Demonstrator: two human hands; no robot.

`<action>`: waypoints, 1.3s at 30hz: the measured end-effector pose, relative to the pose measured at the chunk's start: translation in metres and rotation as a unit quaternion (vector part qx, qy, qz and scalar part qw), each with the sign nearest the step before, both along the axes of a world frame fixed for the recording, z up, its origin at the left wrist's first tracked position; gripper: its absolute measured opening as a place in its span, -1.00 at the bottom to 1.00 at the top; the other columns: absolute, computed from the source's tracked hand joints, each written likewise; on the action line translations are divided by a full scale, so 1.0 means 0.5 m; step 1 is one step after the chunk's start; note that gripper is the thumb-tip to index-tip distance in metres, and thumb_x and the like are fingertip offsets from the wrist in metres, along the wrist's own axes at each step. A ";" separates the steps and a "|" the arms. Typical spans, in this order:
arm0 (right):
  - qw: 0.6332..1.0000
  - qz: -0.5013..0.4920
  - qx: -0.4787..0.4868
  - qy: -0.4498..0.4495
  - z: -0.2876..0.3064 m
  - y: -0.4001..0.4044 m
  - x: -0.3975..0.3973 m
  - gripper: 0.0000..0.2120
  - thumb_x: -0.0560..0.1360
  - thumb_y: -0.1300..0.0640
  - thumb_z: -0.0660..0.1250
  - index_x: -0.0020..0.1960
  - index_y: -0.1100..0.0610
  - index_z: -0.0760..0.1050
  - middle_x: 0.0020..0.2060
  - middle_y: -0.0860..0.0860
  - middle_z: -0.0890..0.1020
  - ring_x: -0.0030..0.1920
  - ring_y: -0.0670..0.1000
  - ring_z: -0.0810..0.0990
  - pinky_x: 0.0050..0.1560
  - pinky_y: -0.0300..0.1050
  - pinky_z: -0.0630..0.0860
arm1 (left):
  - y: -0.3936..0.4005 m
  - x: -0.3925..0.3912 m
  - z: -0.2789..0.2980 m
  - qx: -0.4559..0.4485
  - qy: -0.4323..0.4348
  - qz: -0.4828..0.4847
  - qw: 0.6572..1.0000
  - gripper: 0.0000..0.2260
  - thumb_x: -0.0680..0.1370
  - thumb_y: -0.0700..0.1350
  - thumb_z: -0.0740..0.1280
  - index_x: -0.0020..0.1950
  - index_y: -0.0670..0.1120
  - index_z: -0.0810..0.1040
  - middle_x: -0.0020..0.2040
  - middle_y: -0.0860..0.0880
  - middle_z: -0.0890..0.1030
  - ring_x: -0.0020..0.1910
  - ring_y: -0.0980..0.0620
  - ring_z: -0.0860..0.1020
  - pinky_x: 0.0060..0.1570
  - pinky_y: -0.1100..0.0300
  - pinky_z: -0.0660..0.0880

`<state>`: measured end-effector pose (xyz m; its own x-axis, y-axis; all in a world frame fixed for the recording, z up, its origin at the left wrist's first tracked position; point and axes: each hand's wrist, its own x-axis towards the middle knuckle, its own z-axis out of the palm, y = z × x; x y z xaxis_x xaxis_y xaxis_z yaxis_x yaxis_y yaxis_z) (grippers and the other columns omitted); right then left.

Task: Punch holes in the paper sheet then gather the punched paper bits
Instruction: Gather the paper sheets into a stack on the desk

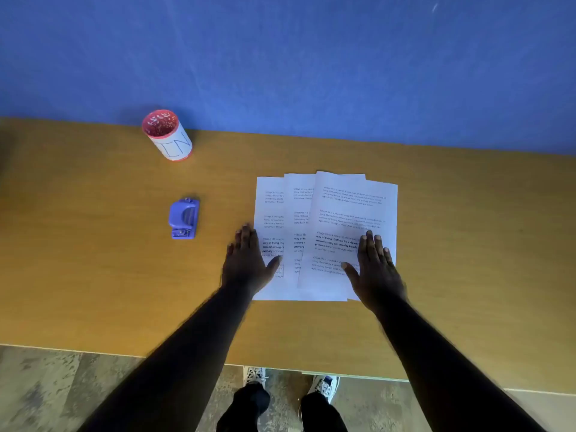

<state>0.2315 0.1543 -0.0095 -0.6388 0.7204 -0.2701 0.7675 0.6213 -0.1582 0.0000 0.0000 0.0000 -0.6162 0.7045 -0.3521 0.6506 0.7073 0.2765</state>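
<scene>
Three printed paper sheets [349, 213] lie fanned and overlapping on the wooden table [93, 275], right of centre. My left hand [246, 263] rests flat on the left edge of the sheets, fingers spread, partly on the table. My right hand [375, 269] lies flat on the top sheet near its lower right corner. Neither hand grips anything. A small blue hole punch [184, 218] sits on the table to the left of the sheets, apart from both hands.
A red and white patterned cup [168, 135] stands at the back left near the blue wall [280, 57]. The table's front edge runs just above my shoes [324, 386] and the grey floor.
</scene>
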 end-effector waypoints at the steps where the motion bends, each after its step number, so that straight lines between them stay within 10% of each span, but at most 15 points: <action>1: 1.000 -0.003 -0.001 0.000 -0.003 -0.002 0.001 -0.24 0.63 -0.21 0.04 0.60 0.25 -0.12 0.62 0.16 -0.05 0.61 0.13 -0.09 0.59 0.02 -0.04 | 0.001 0.004 -0.002 -0.005 0.010 0.009 1.000 -0.11 0.51 0.36 0.18 0.61 -0.17 -0.05 0.65 -0.12 -0.09 0.62 -0.09 -0.06 0.56 -0.05 0.02; 15: 0.994 -0.076 -0.048 -0.059 0.003 0.000 -0.001 -0.08 0.51 -0.39 0.11 0.61 0.08 -0.22 0.61 0.15 -0.20 0.57 0.35 -0.15 0.47 0.45 0.00 | 0.041 0.039 0.024 -0.053 0.057 0.068 0.995 -0.09 0.32 0.36 0.45 0.46 -0.15 0.25 0.33 -0.13 0.35 0.25 -0.14 0.40 0.12 -0.02 0.46; 32: 0.995 -0.073 -0.068 -0.011 -0.009 0.008 -0.001 -0.09 0.53 -0.37 0.11 0.61 0.11 -0.22 0.61 0.16 -0.18 0.59 0.28 -0.17 0.55 0.28 -0.06 | 0.061 0.043 0.025 0.101 -0.127 0.242 0.957 -0.31 0.39 0.01 0.51 0.43 -0.01 0.26 0.28 -0.12 0.31 0.23 -0.20 0.44 0.08 -0.06 0.55; 39: 0.995 -0.053 -0.079 0.006 -0.004 -0.002 -0.019 -0.12 0.56 -0.31 0.13 0.61 0.12 -0.21 0.61 0.13 -0.17 0.60 0.23 -0.17 0.56 0.24 -0.09 | 0.051 0.016 0.000 0.155 -0.184 0.298 0.924 -0.60 0.52 -0.08 0.37 0.36 0.00 0.48 0.21 -0.06 0.47 -0.11 0.07 0.46 -0.34 0.36 0.37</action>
